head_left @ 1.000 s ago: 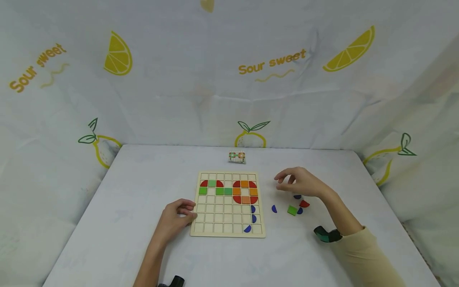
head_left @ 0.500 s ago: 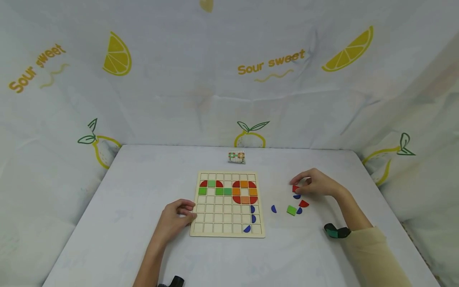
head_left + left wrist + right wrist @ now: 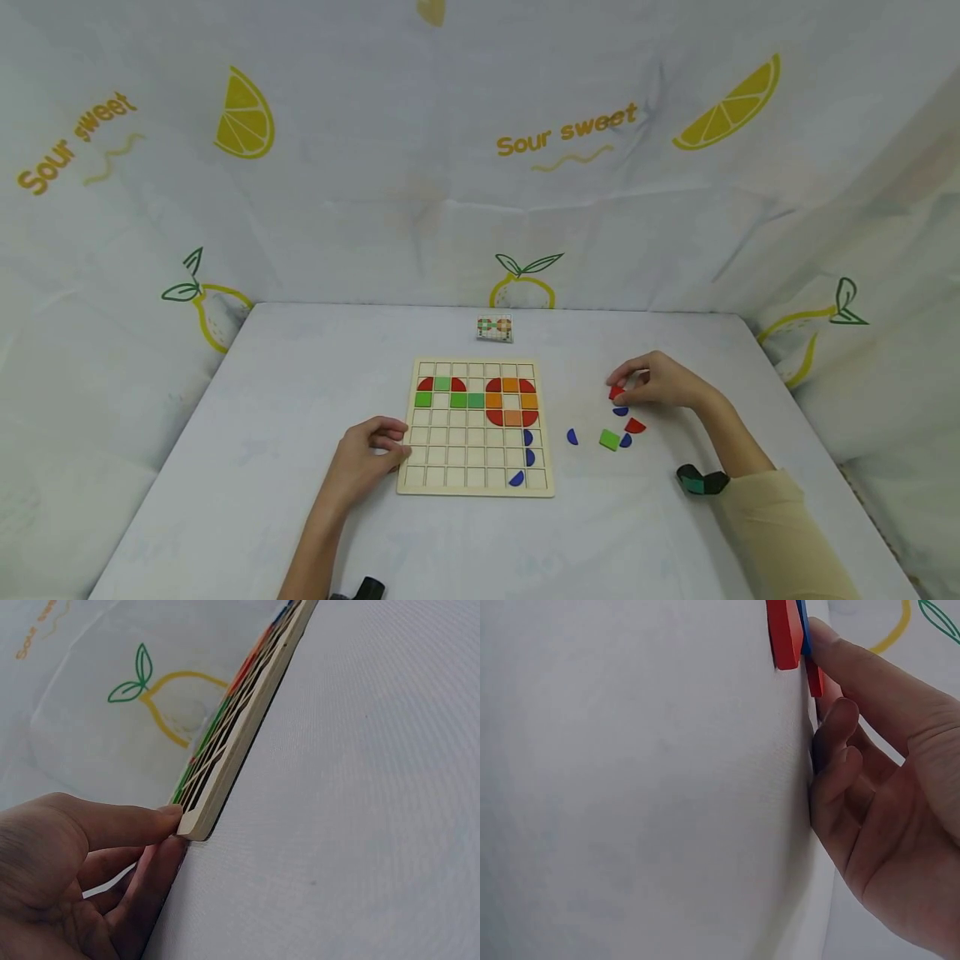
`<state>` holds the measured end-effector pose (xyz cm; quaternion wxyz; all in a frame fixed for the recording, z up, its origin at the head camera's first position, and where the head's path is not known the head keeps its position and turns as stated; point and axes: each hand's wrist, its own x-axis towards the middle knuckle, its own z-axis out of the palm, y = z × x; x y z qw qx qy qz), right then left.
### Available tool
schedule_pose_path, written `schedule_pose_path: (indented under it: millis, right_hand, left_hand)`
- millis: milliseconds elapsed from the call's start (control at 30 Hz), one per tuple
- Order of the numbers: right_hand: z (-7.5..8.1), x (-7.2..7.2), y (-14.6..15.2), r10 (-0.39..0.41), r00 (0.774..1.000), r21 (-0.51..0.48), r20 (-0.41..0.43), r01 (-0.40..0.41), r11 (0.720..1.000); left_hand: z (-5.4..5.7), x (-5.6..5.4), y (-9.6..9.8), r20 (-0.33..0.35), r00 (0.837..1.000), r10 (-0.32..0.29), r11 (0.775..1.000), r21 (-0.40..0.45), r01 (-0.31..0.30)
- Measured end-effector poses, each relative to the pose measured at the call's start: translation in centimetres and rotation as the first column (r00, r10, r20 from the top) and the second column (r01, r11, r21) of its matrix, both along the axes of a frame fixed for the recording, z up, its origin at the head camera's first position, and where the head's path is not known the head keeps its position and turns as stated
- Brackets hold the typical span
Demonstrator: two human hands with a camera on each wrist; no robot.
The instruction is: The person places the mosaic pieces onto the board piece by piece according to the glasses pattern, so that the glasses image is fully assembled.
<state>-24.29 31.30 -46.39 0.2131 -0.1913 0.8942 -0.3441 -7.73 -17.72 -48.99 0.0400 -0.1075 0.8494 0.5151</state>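
My left hand (image 3: 365, 457) pinches the left edge of a pale wooden grid board (image 3: 476, 492); in the left wrist view the thumb (image 3: 161, 819) lies at the board's corner. Red, green and orange pieces fill cells in the upper rows, with several blue half-rounds (image 3: 529, 457) at the lower right. Over on the right, my right hand (image 3: 660, 382) pinches a red piece (image 3: 616, 392) between thumb and fingertips, close to the table. Its full outline is hidden by the fingers. Just below lie a blue half-round (image 3: 621, 411) and a red quarter-round (image 3: 635, 426).
A green square (image 3: 610, 439) lies beside another blue half-round (image 3: 626, 441), and one more blue half-round (image 3: 572, 437) is nearer the board. Behind the board sits a small pattern card (image 3: 494, 327). White lemon-printed cloth (image 3: 420, 200) closes off the back and sides.
My right hand has moved right, away from the board's side, to the red piece and now holds it; the piece has turned slightly. My left hand stays at the board's edge.
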Motion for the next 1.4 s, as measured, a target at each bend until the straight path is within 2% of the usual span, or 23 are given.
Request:
schedule_pose_path:
  millis: [533,867,1000,1233,1400]
  right_hand:
    - [-0.2,0.3,-0.5,-0.027,0.997,0.065,-0.072,0.032,0.997]
    - [-0.1,0.4,-1.7,-0.043,0.992,0.053,-0.118,0.050,0.997]
    - [0.7,0.5,-3.5,-0.029,0.991,0.023,-0.127,0.032,0.999]
    - [2.8,0.9,-8.3,0.046,0.978,-0.013,-0.205,-0.050,0.999]
    - [3.6,1.3,-11.5,0.105,0.967,-0.054,-0.232,-0.120,0.991]
  left_hand:
    - [-0.3,-0.2,0.0,-0.013,1.000,0.003,1.000,-0.007,-0.003]
    - [-0.2,-0.2,-0.1,0.001,1.000,0.004,1.000,-0.009,-0.004]
    - [-0.1,-0.1,-0.1,0.003,1.000,0.000,1.000,-0.003,0.000]
    - [-0.2,-0.1,0.0,0.008,1.000,-0.002,1.000,-0.007,0.002]
    - [-0.1,-0.1,-0.1,0.002,1.000,-0.003,1.000,-0.005,0.003]
